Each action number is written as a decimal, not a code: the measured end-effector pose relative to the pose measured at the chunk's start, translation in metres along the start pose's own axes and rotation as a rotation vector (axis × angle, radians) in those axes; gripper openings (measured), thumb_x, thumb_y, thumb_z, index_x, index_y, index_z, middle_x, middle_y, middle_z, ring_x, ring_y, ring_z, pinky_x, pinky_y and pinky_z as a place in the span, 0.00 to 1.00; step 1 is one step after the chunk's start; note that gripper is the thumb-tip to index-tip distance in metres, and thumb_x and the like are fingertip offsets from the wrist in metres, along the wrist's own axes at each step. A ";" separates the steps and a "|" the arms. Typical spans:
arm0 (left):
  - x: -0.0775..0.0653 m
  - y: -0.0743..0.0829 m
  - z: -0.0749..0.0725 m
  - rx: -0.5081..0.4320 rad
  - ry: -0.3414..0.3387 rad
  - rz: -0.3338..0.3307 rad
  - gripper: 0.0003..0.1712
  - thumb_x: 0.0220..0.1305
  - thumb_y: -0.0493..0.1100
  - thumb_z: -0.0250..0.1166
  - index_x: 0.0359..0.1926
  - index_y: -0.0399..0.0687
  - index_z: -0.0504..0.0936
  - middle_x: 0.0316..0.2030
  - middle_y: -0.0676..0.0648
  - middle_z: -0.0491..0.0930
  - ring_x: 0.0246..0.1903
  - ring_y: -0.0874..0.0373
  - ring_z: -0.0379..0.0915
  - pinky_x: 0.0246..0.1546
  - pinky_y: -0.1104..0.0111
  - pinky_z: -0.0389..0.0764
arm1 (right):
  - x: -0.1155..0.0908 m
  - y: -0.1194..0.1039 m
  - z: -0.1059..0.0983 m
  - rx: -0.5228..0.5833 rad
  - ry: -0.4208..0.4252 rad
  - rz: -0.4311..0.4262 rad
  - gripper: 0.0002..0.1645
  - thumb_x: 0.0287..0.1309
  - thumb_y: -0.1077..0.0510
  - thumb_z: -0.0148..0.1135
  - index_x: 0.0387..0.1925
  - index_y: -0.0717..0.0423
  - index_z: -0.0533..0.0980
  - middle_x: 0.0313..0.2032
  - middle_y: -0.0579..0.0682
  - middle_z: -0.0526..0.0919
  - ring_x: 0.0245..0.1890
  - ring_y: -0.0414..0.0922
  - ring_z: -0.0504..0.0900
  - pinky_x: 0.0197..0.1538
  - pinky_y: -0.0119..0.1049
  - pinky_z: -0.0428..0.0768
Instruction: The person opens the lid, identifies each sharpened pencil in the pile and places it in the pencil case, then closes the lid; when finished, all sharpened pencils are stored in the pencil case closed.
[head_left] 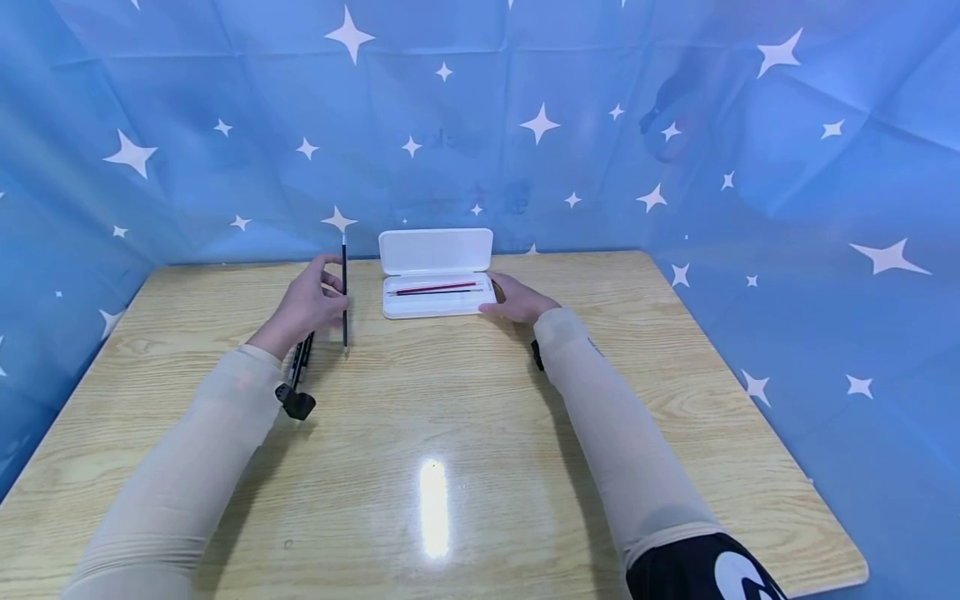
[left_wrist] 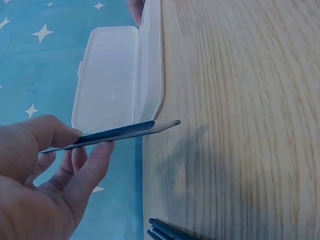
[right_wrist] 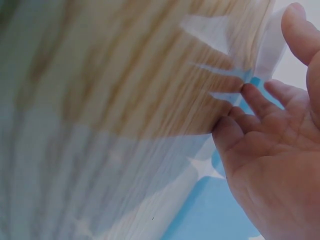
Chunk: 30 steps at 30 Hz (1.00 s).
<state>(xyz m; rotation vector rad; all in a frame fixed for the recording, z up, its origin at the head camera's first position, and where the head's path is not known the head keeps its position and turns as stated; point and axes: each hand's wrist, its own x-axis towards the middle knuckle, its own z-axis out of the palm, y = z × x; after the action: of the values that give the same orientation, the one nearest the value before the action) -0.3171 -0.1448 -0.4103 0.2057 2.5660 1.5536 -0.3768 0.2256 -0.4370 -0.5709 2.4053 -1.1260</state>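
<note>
My left hand [head_left: 311,296] pinches a dark pencil [head_left: 345,287] between thumb and fingers. In the left wrist view the pencil [left_wrist: 120,133] shows a sharpened wooden cone with a dark point, aimed away from the hand. An open white pencil case [head_left: 393,310] lies at the table's far side, its lid [head_left: 437,252] raised at the back. Inside lie a red pencil [head_left: 442,287] and a dark one [head_left: 450,292]. My right hand [head_left: 519,298] holds the case's right end, thumb at the front and fingers behind. Its fingertips [right_wrist: 227,127] reach down close to the tabletop.
Several black pencils [head_left: 302,358] lie on the wooden table [head_left: 480,400] below my left wrist. They also show at the bottom of the left wrist view. A blue curtain with white stars [head_left: 480,125] stands behind the table's far edge and along its sides.
</note>
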 end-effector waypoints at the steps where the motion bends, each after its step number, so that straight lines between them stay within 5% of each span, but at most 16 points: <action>1: 0.001 0.000 0.000 -0.001 0.005 0.006 0.41 0.70 0.32 0.58 0.79 0.46 0.51 0.50 0.39 0.67 0.43 0.48 0.73 0.44 0.48 0.85 | -0.001 -0.003 0.000 0.004 -0.007 -0.002 0.41 0.74 0.59 0.57 0.79 0.58 0.50 0.76 0.60 0.57 0.77 0.57 0.50 0.76 0.56 0.51; 9: 0.004 0.000 0.005 0.031 0.061 0.057 0.41 0.69 0.31 0.58 0.78 0.48 0.53 0.50 0.39 0.69 0.44 0.48 0.73 0.43 0.49 0.86 | -0.001 -0.001 -0.002 -0.037 -0.017 0.031 0.45 0.74 0.55 0.57 0.81 0.54 0.45 0.79 0.57 0.49 0.79 0.55 0.44 0.77 0.55 0.49; 30: 0.017 0.001 0.011 0.073 0.224 0.207 0.37 0.68 0.30 0.59 0.75 0.46 0.58 0.48 0.39 0.72 0.43 0.51 0.74 0.32 0.68 0.85 | 0.007 0.015 0.003 -0.080 0.050 0.036 0.43 0.74 0.52 0.58 0.81 0.47 0.48 0.78 0.50 0.54 0.79 0.50 0.48 0.77 0.52 0.52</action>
<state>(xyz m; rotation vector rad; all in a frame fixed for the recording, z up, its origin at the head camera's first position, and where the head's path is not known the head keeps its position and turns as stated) -0.3317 -0.1316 -0.4151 0.3330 2.8573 1.6371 -0.3836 0.2289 -0.4524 -0.5282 2.5024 -1.0449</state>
